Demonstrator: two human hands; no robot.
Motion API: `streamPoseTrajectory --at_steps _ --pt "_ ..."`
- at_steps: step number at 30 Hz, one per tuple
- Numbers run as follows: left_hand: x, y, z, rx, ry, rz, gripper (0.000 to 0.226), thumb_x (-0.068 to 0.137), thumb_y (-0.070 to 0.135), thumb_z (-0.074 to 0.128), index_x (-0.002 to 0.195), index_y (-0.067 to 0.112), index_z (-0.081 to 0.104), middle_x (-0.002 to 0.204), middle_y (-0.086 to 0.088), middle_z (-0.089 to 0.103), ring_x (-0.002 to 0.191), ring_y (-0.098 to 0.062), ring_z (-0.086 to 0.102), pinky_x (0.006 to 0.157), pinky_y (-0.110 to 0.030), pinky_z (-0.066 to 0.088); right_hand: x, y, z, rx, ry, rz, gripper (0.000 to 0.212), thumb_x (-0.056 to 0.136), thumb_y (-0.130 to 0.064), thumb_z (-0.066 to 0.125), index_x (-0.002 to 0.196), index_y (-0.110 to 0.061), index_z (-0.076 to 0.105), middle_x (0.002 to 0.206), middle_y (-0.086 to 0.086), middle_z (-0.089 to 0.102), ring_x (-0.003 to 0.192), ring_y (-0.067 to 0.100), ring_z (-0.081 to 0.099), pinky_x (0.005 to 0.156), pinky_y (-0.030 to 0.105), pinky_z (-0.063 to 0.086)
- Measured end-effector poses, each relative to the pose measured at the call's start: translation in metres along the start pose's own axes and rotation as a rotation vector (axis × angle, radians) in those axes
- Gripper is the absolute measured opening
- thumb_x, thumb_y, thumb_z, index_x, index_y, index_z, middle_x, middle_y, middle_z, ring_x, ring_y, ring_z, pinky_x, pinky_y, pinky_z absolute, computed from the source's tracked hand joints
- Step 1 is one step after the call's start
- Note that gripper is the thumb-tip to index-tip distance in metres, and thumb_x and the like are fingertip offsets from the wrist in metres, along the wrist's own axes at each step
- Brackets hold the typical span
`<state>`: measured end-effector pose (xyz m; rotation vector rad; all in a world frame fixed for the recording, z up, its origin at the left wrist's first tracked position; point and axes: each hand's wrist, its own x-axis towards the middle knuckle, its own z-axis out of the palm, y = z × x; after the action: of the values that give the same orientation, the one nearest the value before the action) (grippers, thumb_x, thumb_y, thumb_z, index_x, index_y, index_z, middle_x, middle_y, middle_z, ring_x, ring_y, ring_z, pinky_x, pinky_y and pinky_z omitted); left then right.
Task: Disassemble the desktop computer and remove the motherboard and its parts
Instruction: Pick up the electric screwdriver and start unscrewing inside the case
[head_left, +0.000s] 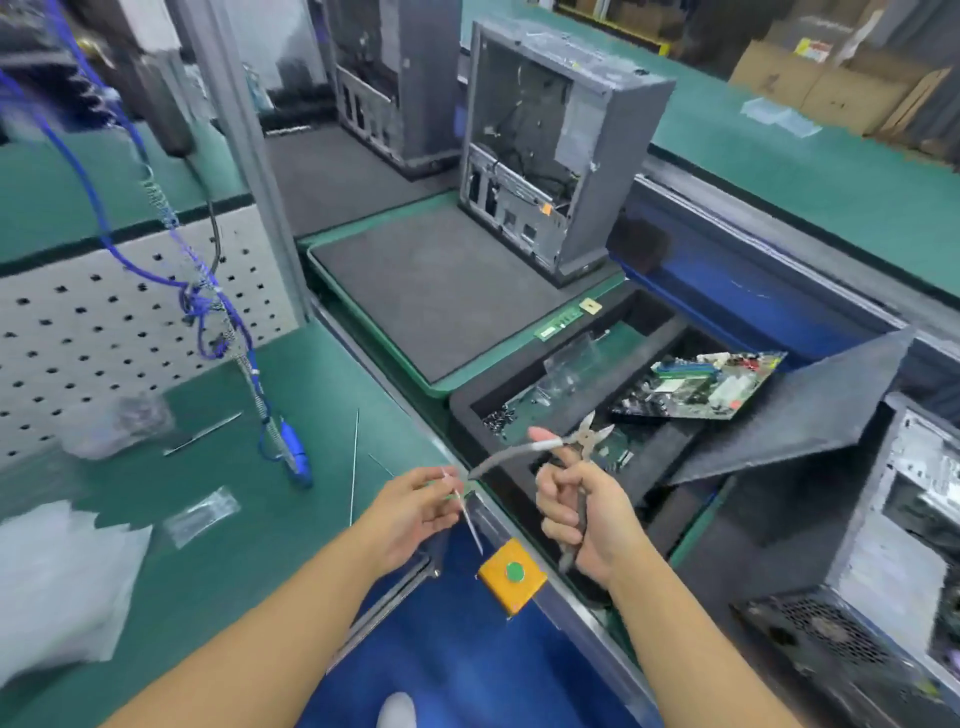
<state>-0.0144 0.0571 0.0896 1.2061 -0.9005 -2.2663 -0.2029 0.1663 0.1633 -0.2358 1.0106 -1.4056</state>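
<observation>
Cutters (586, 441) sit in the right hand (589, 519), near centre, above the near edge of a black foam tray (467, 410). The fingers curl round one handle. The other handle swings out left, with the thumb on it, and its tip almost reaches the left hand (415, 506). The blades point up and far, a little apart.

The left hand pinches a thin pale strip (470, 519) between thumb and fingertips. The strip slants down to the right, toward a yellow box (498, 582) with a green button on the near rail.

The motherboard (696, 384) lies out of its case, tilted, in the right part of the tray, just beyond the cutters. Small loose parts lie in the tray's left part, too blurred to name. A grey foam flap (810, 410) stands bent up at the tray's right side.

The case (597, 156) stands upright at the far right corner of a dark mat (441, 291), its open side facing left and near, with loose wires inside. A green memory stick (558, 325) and a small square chip (590, 305) lie between mat and tray. A second case (395, 78) stands farther off, and another (909, 519) stands at the near right.

On the green bench (234, 545) to the left lie clear bags (57, 571) and a few thin rods. A blue coiled cable (208, 306) hangs in front of a white pegboard (78, 332), with a blue driver (293, 452) at its end resting on the bench.
</observation>
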Motion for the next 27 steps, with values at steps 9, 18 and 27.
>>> streamPoseTrajectory --at_steps 9,18,27 --pt "-0.013 -0.005 -0.105 0.217 0.54 0.012 0.022 0.088 -0.001 0.069 0.11 -0.006 0.068 0.087 -0.018 0.066 0.06 -0.018 0.061 0.059 -0.024 0.055 0.037 0.062 0.032 -0.272 0.044 0.201 0.051 0.085 -0.001 0.038 0.127 -0.017 0.063 0.067 0.002 0.048 0.045 0.011 0.023 0.037 0.019 0.018" --pt "0.015 0.006 -0.101 0.449 0.358 0.056 0.033 0.102 0.023 0.053 0.133 0.015 0.06 0.125 0.004 0.062 0.116 -0.015 0.057 0.087 -0.025 0.046 0.061 0.077 0.039 -0.451 0.168 0.244 0.051 0.082 -0.001 0.043 0.12 -0.024 0.067 0.068 0.002 0.048 0.045 0.011 0.022 0.038 0.02 0.02" --pt "-0.008 0.008 -0.093 0.709 -0.184 0.093 0.077 0.089 0.024 0.073 0.15 0.028 0.026 0.135 0.022 0.05 0.126 0.006 0.046 0.092 0.001 0.035 0.102 0.117 0.096 -0.656 0.185 0.265 0.015 0.087 -0.006 0.042 0.092 -0.011 0.055 0.065 0.004 0.042 0.045 0.013 0.031 0.042 0.024 0.026"
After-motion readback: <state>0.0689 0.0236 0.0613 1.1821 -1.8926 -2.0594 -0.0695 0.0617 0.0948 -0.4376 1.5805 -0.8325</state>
